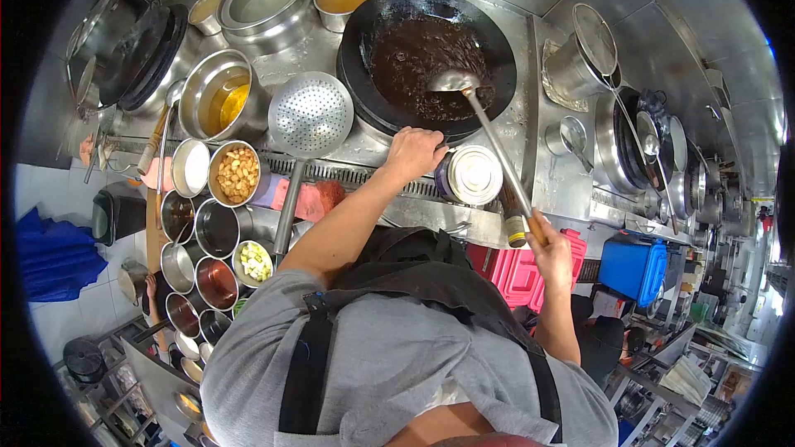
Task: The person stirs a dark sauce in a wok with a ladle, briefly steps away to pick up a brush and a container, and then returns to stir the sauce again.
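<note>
Fingers of the right hand (553,255) were wrapped around the long wooden-handled steel ladle (497,145), its bowl sat in dark brown liquid (411,48) within the round black metal wok (361,48), left hand (416,151) at wok's near edge, its hold unclear.

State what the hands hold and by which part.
Right hand: round silver metal ladle, by its wooden handle. Left hand: at the near edge of the round black metal wok; its grip cannot be told.
</note>
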{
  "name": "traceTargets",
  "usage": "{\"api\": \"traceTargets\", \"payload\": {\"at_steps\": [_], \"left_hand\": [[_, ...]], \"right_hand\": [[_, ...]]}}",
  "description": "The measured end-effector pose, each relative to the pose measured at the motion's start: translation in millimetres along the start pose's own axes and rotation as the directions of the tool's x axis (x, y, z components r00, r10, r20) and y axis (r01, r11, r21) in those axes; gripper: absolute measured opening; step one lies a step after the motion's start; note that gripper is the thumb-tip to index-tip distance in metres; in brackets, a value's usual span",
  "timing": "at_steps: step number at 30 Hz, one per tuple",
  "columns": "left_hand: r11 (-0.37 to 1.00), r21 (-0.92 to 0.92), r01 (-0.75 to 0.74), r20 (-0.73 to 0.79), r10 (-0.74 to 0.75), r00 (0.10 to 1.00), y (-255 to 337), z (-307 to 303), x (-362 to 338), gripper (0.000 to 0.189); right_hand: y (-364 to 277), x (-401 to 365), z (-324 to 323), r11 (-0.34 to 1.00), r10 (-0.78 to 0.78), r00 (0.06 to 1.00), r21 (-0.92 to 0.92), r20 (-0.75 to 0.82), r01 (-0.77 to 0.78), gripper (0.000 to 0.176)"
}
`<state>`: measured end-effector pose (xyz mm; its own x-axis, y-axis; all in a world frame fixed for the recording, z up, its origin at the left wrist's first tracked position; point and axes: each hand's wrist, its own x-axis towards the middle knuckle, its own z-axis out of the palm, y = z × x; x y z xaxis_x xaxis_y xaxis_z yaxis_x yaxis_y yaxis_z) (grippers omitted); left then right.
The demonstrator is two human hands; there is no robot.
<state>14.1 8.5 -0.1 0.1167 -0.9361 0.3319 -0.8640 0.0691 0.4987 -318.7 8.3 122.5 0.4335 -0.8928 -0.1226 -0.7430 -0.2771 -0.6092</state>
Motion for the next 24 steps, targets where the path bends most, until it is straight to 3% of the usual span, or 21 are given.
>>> {"api": "traceTargets", "payload": {"at_steps": [5,7,13,19,24], "left_hand": [[1.0,-0.004,-0.004,-0.008,0.004,1.0,0,1,0,0.026],[1.0,-0.002,-0.005,0.003,0.005,1.0,1,-1,0,0.025],[1.0,0.004,-0.012,0.011,0.012,1.0,-1,2,0,0.026],[1.0,0.002,-0.019,0.015,0.019,1.0,0,-2,1,0.027],[1.0,0.003,0.018,0.023,-0.018,1.0,1,-2,0,0.027]], "right_hand": [[2,12,44,0.998,-0.045,0.998,0.049,0.046,0.043,0.051],[3,33,67,0.984,-0.177,0.984,-0.005,-0.012,0.177,0.05],[6,98,98,0.988,-0.132,0.989,-0.085,-0.073,0.126,0.052],[15,87,45,0.994,-0.103,0.981,0.031,-0.166,0.109,0.05],[11,35,-7,0.996,0.05,0.996,-0.076,-0.076,-0.056,0.053]]}}
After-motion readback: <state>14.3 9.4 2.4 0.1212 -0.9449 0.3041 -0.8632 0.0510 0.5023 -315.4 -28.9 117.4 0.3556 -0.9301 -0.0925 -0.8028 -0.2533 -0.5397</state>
